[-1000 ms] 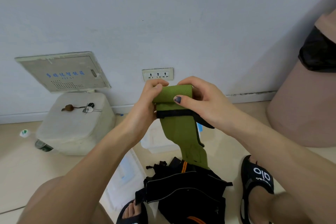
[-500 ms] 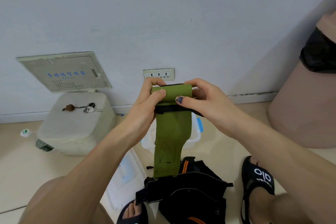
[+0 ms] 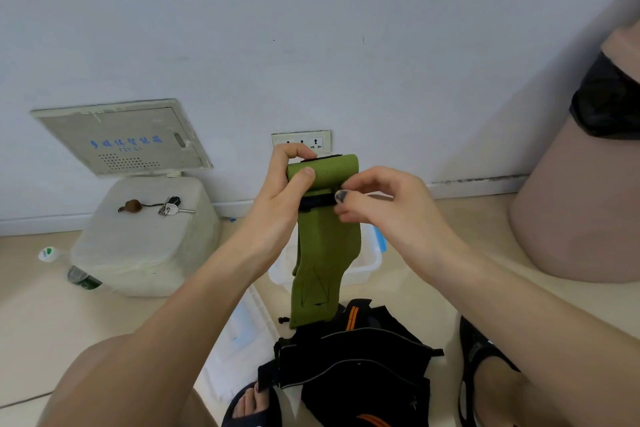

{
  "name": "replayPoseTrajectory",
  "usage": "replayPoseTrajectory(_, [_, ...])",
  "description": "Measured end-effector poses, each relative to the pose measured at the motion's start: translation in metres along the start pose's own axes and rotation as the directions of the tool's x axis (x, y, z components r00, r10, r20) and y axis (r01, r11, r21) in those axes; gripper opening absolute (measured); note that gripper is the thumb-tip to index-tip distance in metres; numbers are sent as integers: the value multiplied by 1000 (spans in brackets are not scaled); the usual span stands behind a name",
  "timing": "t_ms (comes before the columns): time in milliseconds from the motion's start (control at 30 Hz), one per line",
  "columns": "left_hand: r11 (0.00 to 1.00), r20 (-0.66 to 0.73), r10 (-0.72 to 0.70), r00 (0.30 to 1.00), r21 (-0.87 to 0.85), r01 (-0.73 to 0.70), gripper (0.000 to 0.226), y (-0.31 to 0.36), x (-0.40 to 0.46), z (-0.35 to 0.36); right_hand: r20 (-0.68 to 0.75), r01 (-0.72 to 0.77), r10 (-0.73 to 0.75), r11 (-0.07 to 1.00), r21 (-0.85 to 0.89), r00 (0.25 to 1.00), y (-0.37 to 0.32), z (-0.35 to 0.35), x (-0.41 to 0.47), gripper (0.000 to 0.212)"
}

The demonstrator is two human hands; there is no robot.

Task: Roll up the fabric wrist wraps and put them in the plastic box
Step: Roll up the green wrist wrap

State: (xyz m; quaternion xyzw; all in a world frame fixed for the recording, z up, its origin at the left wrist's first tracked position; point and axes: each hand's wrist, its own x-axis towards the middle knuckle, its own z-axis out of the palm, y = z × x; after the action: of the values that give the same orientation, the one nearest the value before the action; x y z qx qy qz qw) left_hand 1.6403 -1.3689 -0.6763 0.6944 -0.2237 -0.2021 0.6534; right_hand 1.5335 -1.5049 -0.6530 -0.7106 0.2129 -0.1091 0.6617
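A green fabric wrist wrap (image 3: 327, 246) hangs in front of me, its top end rolled into a short cylinder with a black strap across it. My left hand (image 3: 282, 191) grips the left end of the roll, thumb on its front. My right hand (image 3: 377, 201) pinches the black strap just under the roll at its right side. The loose tail of the wrap hangs down to a pile of black wraps with orange stripes (image 3: 353, 367) on the floor. Behind the hanging tail stands the clear plastic box (image 3: 367, 263), mostly hidden.
A white container (image 3: 145, 246) with keys (image 3: 169, 208) on top stands at the left by the wall. The box's clear lid (image 3: 242, 333) lies on the floor. A large pinkish bin (image 3: 581, 211) fills the right. My sandalled feet (image 3: 481, 367) flank the pile.
The roll has grown as the wrap was wound upward and the tail has shortened, lifting off the black pile. My right hand's fingers moved from the roll down to the black strap.
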Motion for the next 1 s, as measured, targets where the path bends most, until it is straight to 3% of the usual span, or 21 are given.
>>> replayPoseTrajectory(167, [998,-11,-4,1000,-56,3,16,0,0,-2,42,24,-24,1000,-2,999,0,-1,0,15])
replayPoseTrajectory(267, [997,18,-1,1000,-79,3,16,1,-1,3,-49,68,-73,993,-92,996,9,4,3,15])
replayPoseTrajectory(467, [992,51,1,999,-127,6,18,4,-4,3,-185,44,-95,964,-262,978,17,4,11,45])
replayPoseTrajectory(567, [991,69,9,998,-137,0,19,5,-4,1,-78,-5,-12,977,-215,997,14,-1,14,51])
replayPoseTrajectory(700, [992,118,35,992,-128,-20,21,6,-7,1,97,59,-43,984,-167,994,12,-6,17,28])
replayPoseTrajectory(767, [991,121,42,992,-133,-26,22,6,-8,0,113,95,-79,985,-144,990,13,-6,19,23])
replayPoseTrajectory(1000, [993,151,56,987,-111,-39,25,5,-8,-3,141,193,-168,963,-188,976,14,-10,21,39])
